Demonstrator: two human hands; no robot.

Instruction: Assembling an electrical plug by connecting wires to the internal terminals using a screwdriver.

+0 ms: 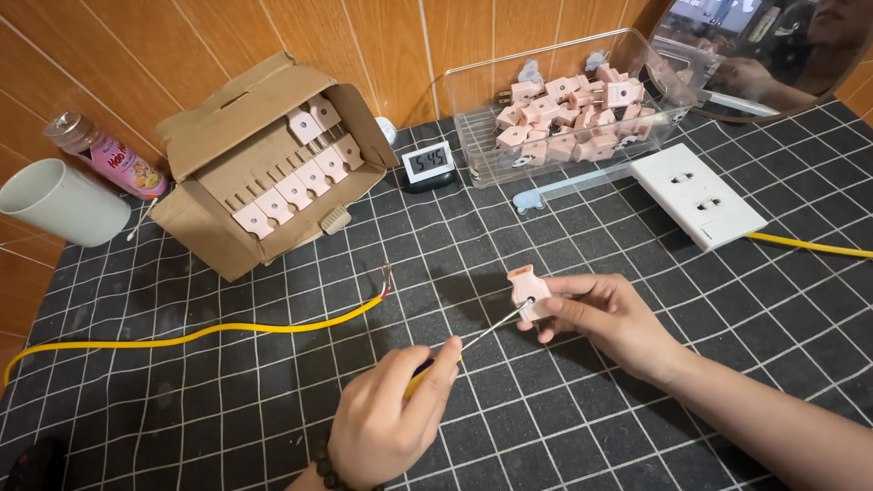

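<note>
My right hand holds a small pink plug above the black grid mat. In my left hand is a screwdriver with a yellow handle; its thin metal shaft points up and right, and the tip touches the plug. A yellow cable lies on the mat to the left, its stripped end a little left of the plug and free of both hands.
An open cardboard box with rows of pink plugs stands at the back left. A clear bin of loose pink plugs, a small digital clock, a white socket strip, a white cup and a bottle surround the mat.
</note>
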